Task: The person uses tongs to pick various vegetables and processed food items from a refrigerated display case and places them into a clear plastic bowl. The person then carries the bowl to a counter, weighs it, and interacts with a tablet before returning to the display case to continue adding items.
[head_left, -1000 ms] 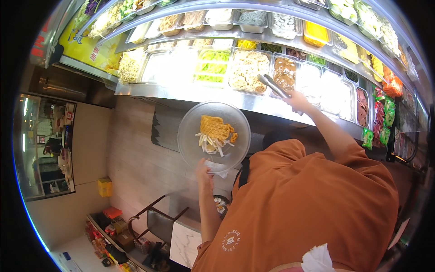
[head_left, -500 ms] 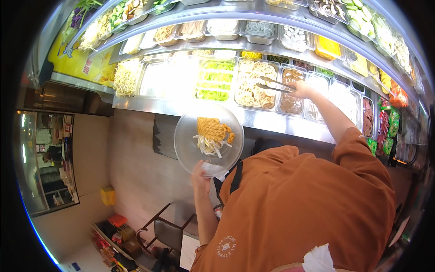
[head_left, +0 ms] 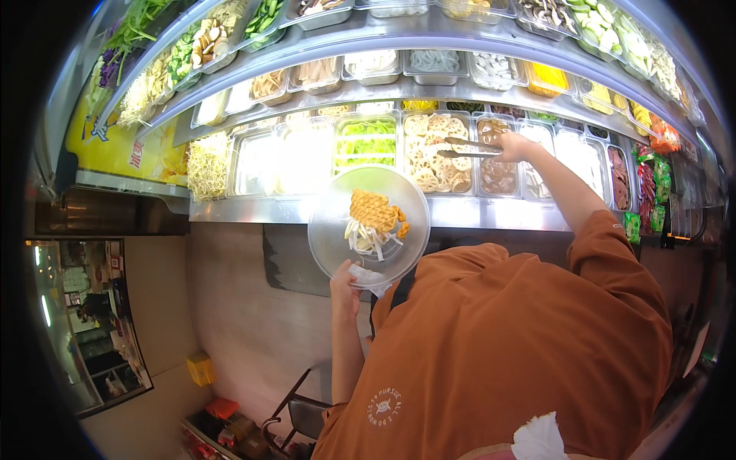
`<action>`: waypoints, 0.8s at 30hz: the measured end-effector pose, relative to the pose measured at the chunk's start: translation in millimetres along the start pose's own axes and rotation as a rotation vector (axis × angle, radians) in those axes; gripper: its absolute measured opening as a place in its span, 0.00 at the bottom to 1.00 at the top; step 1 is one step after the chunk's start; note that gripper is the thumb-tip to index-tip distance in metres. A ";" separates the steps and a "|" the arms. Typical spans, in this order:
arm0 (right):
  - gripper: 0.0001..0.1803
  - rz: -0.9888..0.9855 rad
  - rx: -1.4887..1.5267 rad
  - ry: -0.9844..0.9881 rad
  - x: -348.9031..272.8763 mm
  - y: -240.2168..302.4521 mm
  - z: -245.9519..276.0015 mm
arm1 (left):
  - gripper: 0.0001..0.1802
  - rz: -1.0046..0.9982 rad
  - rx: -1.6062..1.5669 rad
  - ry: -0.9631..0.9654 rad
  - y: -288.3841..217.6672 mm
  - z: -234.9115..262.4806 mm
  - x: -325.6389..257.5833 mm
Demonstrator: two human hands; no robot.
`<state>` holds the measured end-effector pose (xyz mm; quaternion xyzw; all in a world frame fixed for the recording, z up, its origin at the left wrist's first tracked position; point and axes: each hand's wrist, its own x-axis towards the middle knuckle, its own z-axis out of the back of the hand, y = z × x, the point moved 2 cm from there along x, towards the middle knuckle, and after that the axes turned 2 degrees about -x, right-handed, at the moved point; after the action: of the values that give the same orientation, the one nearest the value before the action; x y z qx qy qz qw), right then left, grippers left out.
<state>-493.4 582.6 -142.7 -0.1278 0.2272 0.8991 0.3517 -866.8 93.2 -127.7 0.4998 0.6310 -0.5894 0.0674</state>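
My left hand (head_left: 345, 290) grips the near rim of a clear round bowl (head_left: 320, 230), with a crumpled piece of white paper (head_left: 366, 274) at the fingers. Inside the bowl lie a yellow-orange noodle block (head_left: 374, 211) and pale white strips (head_left: 366, 244). My right hand (head_left: 512, 147) is closed round a pair of dark tongs (head_left: 468, 149), whose tips are apart. Those tips point left over a tray of sliced lotus root (head_left: 431, 172); whether they touch any slice I cannot tell. Beneath the right hand is a tray of brown food (head_left: 496, 178).
Green lettuce (head_left: 364, 146) fills a tray left of the lotus root, and bean sprouts (head_left: 208, 167) stand farther left. Shelves above carry several food trays, one with shredded yellow food (head_left: 547, 77). A metal counter edge (head_left: 475, 213) runs along the front. A chair (head_left: 307, 414) stands low at left.
The view has shifted, and the bowl has moved right and farther over the counter edge. My right hand still holds the tongs above the lotus root, tips apart.
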 end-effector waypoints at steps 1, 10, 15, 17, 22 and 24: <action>0.26 -0.017 0.007 0.042 0.8 4.6 0.2 | 0.36 0.002 0.011 0.015 -8.6 3.2 5.1; 0.27 -0.043 -0.070 0.006 13.6 54.7 -1.8 | 0.36 0.017 0.037 0.061 -49.8 28.7 44.5; 0.25 -0.091 -0.120 0.018 21.3 64.5 6.6 | 0.35 0.049 0.062 0.091 -58.1 36.0 60.6; 0.21 -0.062 -0.158 0.016 17.5 68.6 13.1 | 0.33 0.064 0.050 0.080 -61.1 37.3 66.5; 0.17 -0.126 -0.118 0.060 -1.8 81.8 25.2 | 0.27 0.079 0.064 0.099 -69.6 34.7 83.0; 0.19 -0.139 -0.155 0.059 -11.1 85.8 26.5 | 0.26 0.081 0.065 0.106 -71.9 32.0 89.0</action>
<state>-546.5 533.7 -88.1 -0.1964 0.1577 0.8832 0.3957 -977.8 130.2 -148.5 0.5573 0.5935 -0.5792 0.0413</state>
